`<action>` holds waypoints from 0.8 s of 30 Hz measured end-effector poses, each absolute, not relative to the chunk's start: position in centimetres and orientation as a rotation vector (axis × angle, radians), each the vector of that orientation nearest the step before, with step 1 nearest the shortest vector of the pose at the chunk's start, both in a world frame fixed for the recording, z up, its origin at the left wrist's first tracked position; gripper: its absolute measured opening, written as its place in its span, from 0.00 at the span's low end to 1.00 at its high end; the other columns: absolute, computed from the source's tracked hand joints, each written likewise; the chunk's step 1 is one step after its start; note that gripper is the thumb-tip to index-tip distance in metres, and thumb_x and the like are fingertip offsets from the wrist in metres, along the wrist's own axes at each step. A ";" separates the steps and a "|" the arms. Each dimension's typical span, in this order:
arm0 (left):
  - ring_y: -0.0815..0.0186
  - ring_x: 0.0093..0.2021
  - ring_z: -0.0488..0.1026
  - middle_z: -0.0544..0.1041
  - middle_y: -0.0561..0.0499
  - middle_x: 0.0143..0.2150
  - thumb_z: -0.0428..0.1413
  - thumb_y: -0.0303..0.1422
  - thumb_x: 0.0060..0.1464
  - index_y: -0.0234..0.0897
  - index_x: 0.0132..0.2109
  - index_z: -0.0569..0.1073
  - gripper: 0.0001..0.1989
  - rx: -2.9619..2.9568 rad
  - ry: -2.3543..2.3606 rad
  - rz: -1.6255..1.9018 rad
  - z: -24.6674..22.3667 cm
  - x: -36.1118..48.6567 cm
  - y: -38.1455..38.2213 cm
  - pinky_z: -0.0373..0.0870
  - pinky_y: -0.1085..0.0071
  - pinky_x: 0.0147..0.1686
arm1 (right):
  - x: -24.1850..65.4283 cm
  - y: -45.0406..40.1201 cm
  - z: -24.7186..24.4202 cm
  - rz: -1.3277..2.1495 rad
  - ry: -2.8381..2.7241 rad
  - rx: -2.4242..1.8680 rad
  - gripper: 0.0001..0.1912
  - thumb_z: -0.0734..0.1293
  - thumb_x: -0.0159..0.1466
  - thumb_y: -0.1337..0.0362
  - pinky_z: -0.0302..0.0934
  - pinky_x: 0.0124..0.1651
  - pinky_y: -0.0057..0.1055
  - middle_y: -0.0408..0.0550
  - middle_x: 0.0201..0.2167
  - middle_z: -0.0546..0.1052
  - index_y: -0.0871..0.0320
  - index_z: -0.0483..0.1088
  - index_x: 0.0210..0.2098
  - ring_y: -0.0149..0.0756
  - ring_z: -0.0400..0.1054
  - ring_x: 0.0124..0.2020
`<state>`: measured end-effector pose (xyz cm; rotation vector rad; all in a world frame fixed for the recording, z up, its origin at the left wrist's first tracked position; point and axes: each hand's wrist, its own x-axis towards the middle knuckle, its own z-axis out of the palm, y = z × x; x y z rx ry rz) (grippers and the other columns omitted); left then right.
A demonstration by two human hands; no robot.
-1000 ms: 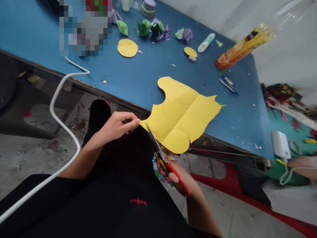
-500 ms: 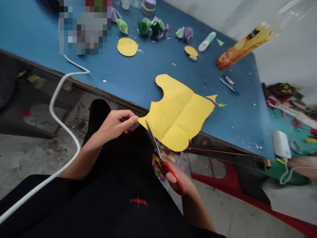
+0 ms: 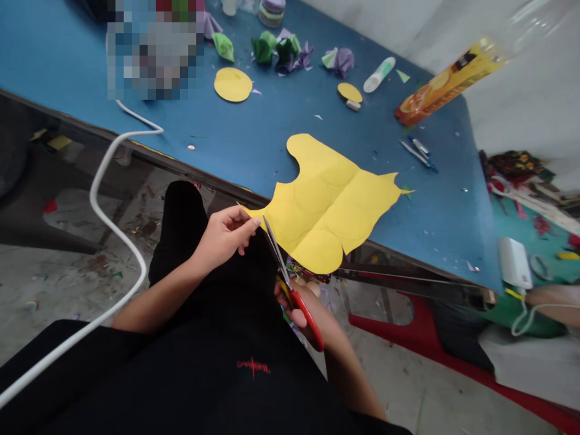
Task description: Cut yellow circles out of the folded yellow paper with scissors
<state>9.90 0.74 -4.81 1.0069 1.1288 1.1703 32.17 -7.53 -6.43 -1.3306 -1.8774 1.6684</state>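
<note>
My left hand point(image 3: 231, 234) pinches the near left corner of a yellow sheet of paper point(image 3: 338, 196). The sheet has curved cut edges, a crease across it and faint round outlines. Part of it lies over the blue table and part hangs past the front edge. My right hand point(image 3: 292, 305) is closed around the red and yellow handles of a pair of scissors point(image 3: 308, 320). The blades point up and left, and their tips meet the paper's edge beside my left fingertips. Whether the blades are fully closed is hard to make out.
The blue table point(image 3: 254, 145) bears yellow paper discs point(image 3: 232, 84), crumpled green and purple paper point(image 3: 287, 51), a glue tube point(image 3: 379, 75), pens point(image 3: 419, 154) and an orange-labelled bottle point(image 3: 448, 81). A white cable point(image 3: 115, 223) crosses the left side. Another person's arm point(image 3: 555, 296) shows at far right.
My left hand has moved slightly right along the paper's corner, leaving a thin tip sticking out past the fingers. The scissors and right hand have shifted slightly left, and the sheet has moved a little.
</note>
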 end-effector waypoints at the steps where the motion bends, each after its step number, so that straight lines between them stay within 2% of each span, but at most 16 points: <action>1: 0.77 0.13 0.63 0.68 0.58 0.16 0.60 0.33 0.49 0.35 0.24 0.70 0.10 1.014 1.136 1.167 -4.8 9.9 0.7 0.61 0.82 0.10 | 32.1 -7.5 -6.5 1.673 -1.868 -1.331 0.47 0.48 0.48 0.20 0.54 0.24 0.29 0.42 0.25 0.64 0.56 0.64 0.38 0.34 0.58 0.24; 6: 0.78 0.12 0.62 0.67 0.59 0.14 0.59 0.32 0.49 0.35 0.23 0.70 0.11 1.055 1.170 1.138 -4.4 9.7 0.7 0.60 0.83 0.11 | 32.0 -7.5 -6.8 1.710 -1.817 -1.333 0.49 0.49 0.46 0.19 0.56 0.24 0.29 0.43 0.26 0.64 0.57 0.65 0.39 0.35 0.58 0.26; 9: 0.78 0.12 0.62 0.67 0.59 0.14 0.59 0.32 0.50 0.35 0.22 0.69 0.12 1.072 1.186 1.121 -4.3 9.5 0.6 0.60 0.83 0.12 | 31.9 -7.6 -7.2 1.781 -1.763 -1.330 0.50 0.50 0.44 0.19 0.54 0.23 0.28 0.43 0.26 0.62 0.57 0.65 0.40 0.35 0.57 0.26; 24: 0.78 0.12 0.62 0.67 0.59 0.14 0.59 0.32 0.50 0.35 0.22 0.69 0.11 1.075 1.200 1.092 -4.0 9.3 0.4 0.59 0.82 0.12 | 32.1 -8.2 -9.1 1.859 -1.705 -1.268 0.49 0.51 0.46 0.19 0.49 0.22 0.27 0.42 0.26 0.61 0.56 0.64 0.41 0.33 0.53 0.25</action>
